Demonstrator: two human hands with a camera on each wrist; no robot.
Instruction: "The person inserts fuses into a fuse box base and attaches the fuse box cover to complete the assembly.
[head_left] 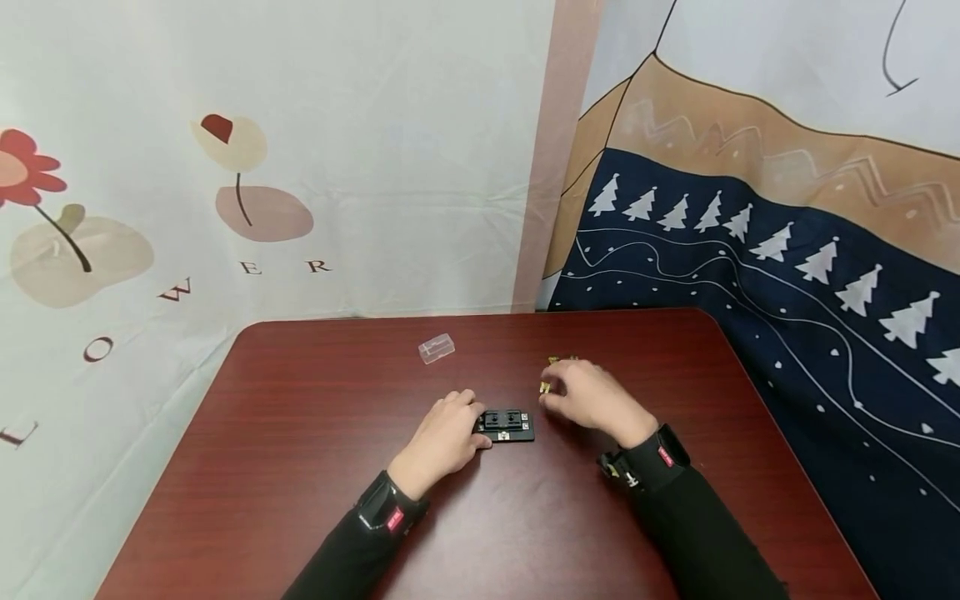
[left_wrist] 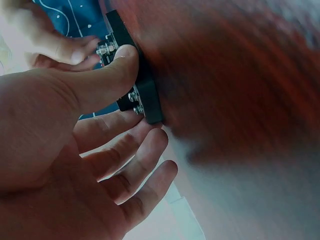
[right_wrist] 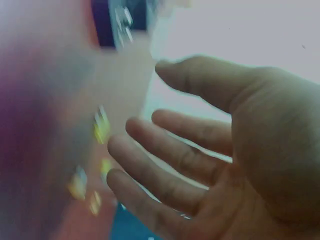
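Left hand (head_left: 441,432): pinches the black block (head_left: 507,426) by its left end on the table (head_left: 322,383), we judge to steady it.
Right hand (head_left: 597,402): loosely spread, gripping nothing we see.
Yellow pieces (right_wrist: 101,128): near its fingertips, seemingly for reach.
Clear case (head_left: 437,348): farther off, likely set aside.

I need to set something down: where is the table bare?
Bare: the table left of the clear plastic case, and its near stretch between the sleeves. Crowded: the middle, with left hand holding the black block, right hand by yellow pieces.
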